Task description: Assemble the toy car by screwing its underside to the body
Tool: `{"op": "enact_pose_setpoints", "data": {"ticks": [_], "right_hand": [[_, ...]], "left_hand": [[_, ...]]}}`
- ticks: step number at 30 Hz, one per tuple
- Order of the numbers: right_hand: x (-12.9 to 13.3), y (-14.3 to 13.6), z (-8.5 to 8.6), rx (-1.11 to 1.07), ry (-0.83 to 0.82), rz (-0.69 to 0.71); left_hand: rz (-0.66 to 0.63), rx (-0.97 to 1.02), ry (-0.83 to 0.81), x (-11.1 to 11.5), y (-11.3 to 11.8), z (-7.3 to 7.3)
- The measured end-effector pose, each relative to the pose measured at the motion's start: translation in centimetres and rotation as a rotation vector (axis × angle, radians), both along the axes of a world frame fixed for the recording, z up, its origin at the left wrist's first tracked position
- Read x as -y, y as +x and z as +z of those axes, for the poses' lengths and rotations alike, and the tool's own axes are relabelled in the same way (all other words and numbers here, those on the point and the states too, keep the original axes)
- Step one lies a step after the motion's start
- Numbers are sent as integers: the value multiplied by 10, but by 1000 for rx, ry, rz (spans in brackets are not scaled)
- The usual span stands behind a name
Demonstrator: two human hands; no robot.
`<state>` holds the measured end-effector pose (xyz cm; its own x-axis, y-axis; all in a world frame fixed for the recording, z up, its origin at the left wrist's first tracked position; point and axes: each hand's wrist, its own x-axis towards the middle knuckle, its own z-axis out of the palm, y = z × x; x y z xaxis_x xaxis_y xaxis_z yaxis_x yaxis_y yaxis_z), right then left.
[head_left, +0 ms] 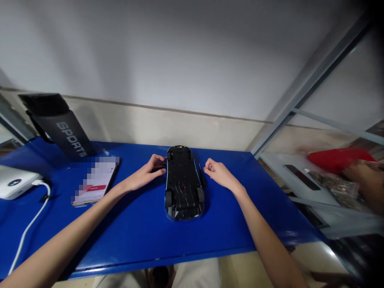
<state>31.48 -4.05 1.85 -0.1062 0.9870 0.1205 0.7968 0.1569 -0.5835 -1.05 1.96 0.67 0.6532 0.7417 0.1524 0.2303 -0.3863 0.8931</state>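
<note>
A toy car point(183, 182) lies upside down on the blue table point(144, 236), its black underside and wheels facing up. Thin blue edges of its body show along the sides. My left hand point(150, 172) is at the car's left side, thumb and fingers apart; whether the fingertips touch the car I cannot tell. To the right of the car is my right hand point(216, 171), its fingers curled together and a small gap from the body. What the curled fingers hold, if anything, is hidden. A dark part sticks out from the car's right side near this hand.
At the left stand a dark bottle point(67, 128) and a phone point(97, 182) with a partly blurred screen. A white device point(18, 182) trails a white cable point(31, 222). Beyond the metal frame point(295, 104) at right, another person's hand point(364, 180) is near a red item point(340, 159).
</note>
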Motion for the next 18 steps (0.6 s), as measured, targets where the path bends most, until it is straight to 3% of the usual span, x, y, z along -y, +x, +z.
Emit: {"op": "enact_pose_setpoints", "data": {"ticks": [5,9,13,18], "right_hand": [[-9,-6,-2,-27,88,-74],[-20,-21,6,-37,171,-115],[-29,-53,25,1,222,-130],[-41,-104,44,144,130,-139]], "left_hand": [[136,97,-34,-4,14,-2],[206,146,-82,-12,24,-7],[182,240,-215,-18,28,-9],[91,395,-392,-20,25,-17]]}}
